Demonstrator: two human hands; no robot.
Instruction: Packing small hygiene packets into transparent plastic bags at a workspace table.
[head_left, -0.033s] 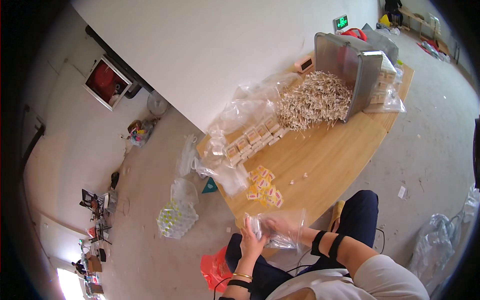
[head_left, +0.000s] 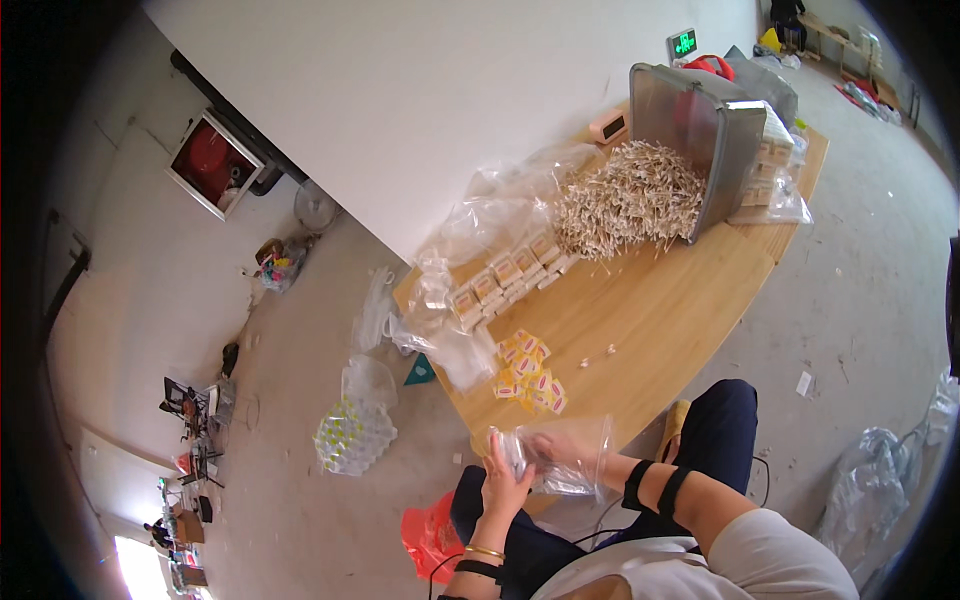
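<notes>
Low at the table's near corner, my left hand (head_left: 508, 490) is closed round the side of a clear plastic bag (head_left: 592, 478), its thumb pressed on the film. Behind or inside that same film lies my right hand (head_left: 563, 448); glare and folds blur its fingers. A greyish, shiny bunched part of the bag sits between the two hands. Just beyond them, yellow-and-white printed cards (head_left: 528, 375) lie in a loose pile on the wooden table (head_left: 625, 345). Farther back stands a row of small packed boxes (head_left: 505, 277).
A large heap of cotton swabs (head_left: 630, 200) spills from a grey tipped bin (head_left: 725, 170). Clear plastic sheeting (head_left: 490, 225) lies along the wall side. A pink clock-like box (head_left: 607, 127) stands behind. On the floor are a red bag (head_left: 430, 540) and a bag of green-and-white items (head_left: 355, 437).
</notes>
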